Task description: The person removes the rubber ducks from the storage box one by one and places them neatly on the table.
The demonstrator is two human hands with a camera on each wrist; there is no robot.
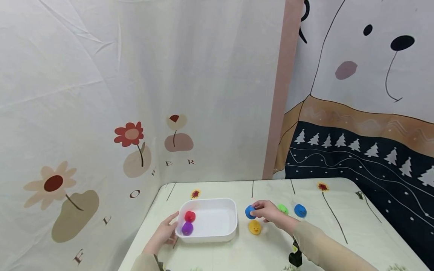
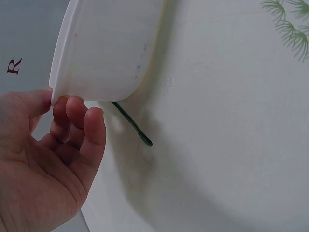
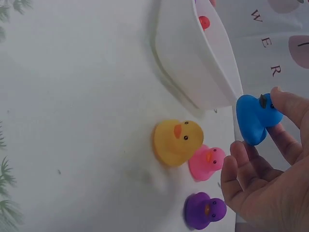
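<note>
The right hand (image 1: 268,212) pinches a blue duck (image 3: 248,118). The duck is outside the white box (image 1: 215,220), just past its right side, near a yellow duck (image 1: 255,227). The left hand (image 1: 165,231) holds the box's left edge.

There's a small blue duck (image 1: 249,212) held pinched just right of a white, round-cornered tray (image 1: 211,238); inside its left end sit a red toy (image 1: 190,216) and, just nearer, a purple toy (image 1: 187,229).

Diffuse light with soft-edged shadows
</note>
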